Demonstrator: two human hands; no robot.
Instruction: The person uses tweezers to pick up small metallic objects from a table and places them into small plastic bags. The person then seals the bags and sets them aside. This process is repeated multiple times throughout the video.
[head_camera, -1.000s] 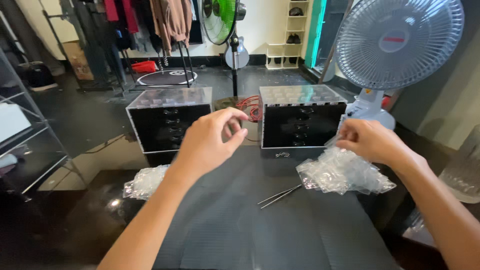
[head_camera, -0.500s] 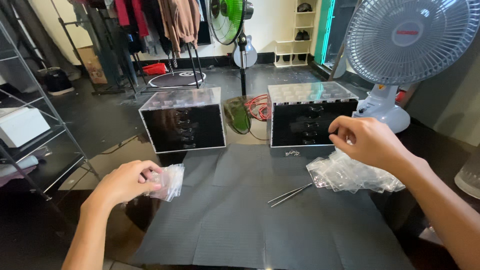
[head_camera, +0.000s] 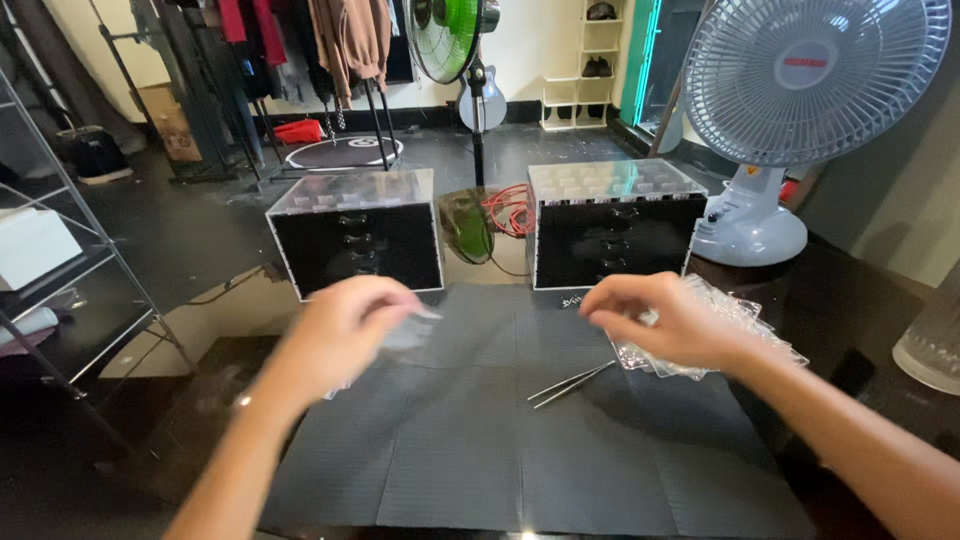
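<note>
I am holding a small clear bag (head_camera: 408, 333) pinched at the fingertips of my left hand (head_camera: 345, 335); the bag is blurred, hanging just right of my knuckles, above the grey mat (head_camera: 480, 450). My right hand (head_camera: 660, 320) is hovering half-curled with fingertips drawn together; I cannot tell whether it is gripping anything. Directly behind and right of it, the pile of clear bags (head_camera: 730, 325) is lying on the mat's edge. The tweezers (head_camera: 570, 383) are lying just below and left of my right hand.

To do this step well, I judge that I am best keeping the bag pinched by one corner, bringing both hands together over the middle of the mat, and steadying the bag before opening it, clear of the tweezers.

Beyond my hands, two black drawer boxes (head_camera: 355, 245) (head_camera: 610, 240) are standing, and a white fan (head_camera: 790, 110) beyond the right one.

Compared with half a second ago, my left hand has come in from the left pile toward the centre carrying the bag, and my right hand has dropped lower and moved left.
</note>
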